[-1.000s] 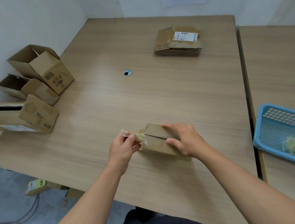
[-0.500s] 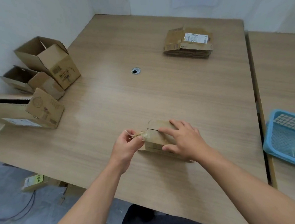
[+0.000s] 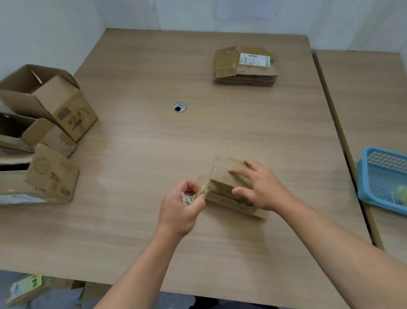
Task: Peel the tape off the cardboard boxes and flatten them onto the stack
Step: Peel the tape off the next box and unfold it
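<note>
Left of the small brown cardboard box (image 3: 226, 179), the left hand (image 3: 182, 204) clenched its grip on the crumpled clear tape strip (image 3: 201, 191) — drawn further off the box's end than a second before. The right hand (image 3: 261, 188), fingers spread, pressed the box onto the wooden table (image 3: 148, 146); the way beyond it to the flattened cardboard stack (image 3: 244, 69) looked unobstructed.

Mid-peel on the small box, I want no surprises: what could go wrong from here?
The bunched yellowish clear tape strip pinched by the left hand looks thin and could snap, leaving a piece on the small brown cardboard box. The right hand only presses on that box with straight fingers, so it might slide or tip toward the pull.
</note>
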